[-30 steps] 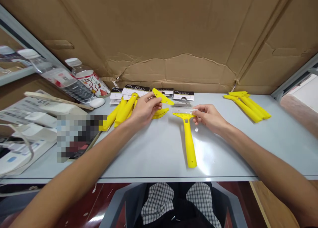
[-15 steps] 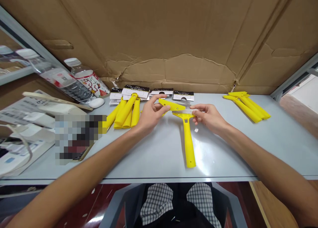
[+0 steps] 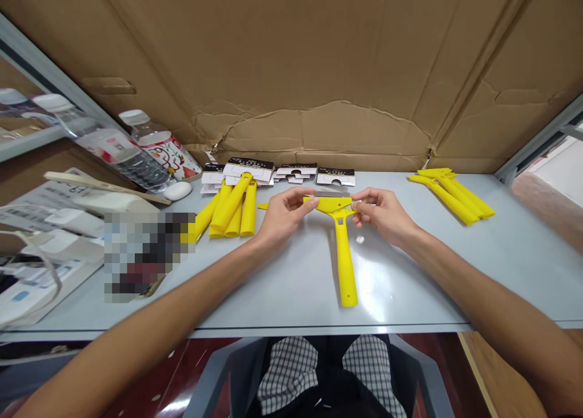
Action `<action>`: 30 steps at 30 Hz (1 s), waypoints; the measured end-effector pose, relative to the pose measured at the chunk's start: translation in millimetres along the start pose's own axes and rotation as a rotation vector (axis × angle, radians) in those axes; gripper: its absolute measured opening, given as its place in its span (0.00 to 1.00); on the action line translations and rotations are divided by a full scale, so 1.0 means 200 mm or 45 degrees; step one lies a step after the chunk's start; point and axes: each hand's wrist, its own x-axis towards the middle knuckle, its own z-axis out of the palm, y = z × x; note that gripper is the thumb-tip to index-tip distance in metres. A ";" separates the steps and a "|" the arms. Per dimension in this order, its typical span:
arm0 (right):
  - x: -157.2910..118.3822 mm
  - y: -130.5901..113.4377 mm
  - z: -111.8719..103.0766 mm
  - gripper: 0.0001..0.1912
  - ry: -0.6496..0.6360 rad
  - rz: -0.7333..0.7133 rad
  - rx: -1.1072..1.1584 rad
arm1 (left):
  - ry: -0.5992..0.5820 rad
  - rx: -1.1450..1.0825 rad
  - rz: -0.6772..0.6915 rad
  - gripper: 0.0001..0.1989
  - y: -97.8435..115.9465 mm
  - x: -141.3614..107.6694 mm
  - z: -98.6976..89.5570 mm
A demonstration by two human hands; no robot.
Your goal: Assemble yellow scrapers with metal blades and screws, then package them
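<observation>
In the middle, a yellow scraper points its handle toward me, its head a little above the table. My left hand is closed, pinching the left end of a yellow cover plate that lies over the scraper's head. The plate sits at a slight slant, its right end near my other fingers. My right hand is closed on the right end of the scraper's head. A thin metal blade shows along the far edge of the head. My fingertips hide both ends of the head.
Several yellow handles and black-and-white cards lie at the back left. More yellow handles rest at the right. Bottles and a blurred-out patch are at the left. A small white scrap lies near my right hand.
My left hand has brought the yellow cover plate down and right onto the scraper's head. The plate was raised and to the left before. My right hand has stayed on the head.
</observation>
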 end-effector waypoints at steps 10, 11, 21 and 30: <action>0.00 -0.01 -0.01 0.21 0.024 0.008 0.063 | -0.003 -0.381 -0.236 0.21 -0.10 0.05 -0.01; 0.00 -0.01 -0.01 0.21 0.022 0.012 0.057 | 0.002 -0.382 -0.235 0.21 -0.10 0.04 -0.01; 0.00 0.00 -0.01 0.17 -0.008 -0.006 0.052 | -0.140 -0.484 -0.330 0.16 -0.06 0.01 0.04; 0.01 0.01 -0.02 0.12 0.000 0.033 0.043 | -0.130 -0.422 -0.295 0.22 -0.02 0.11 -0.07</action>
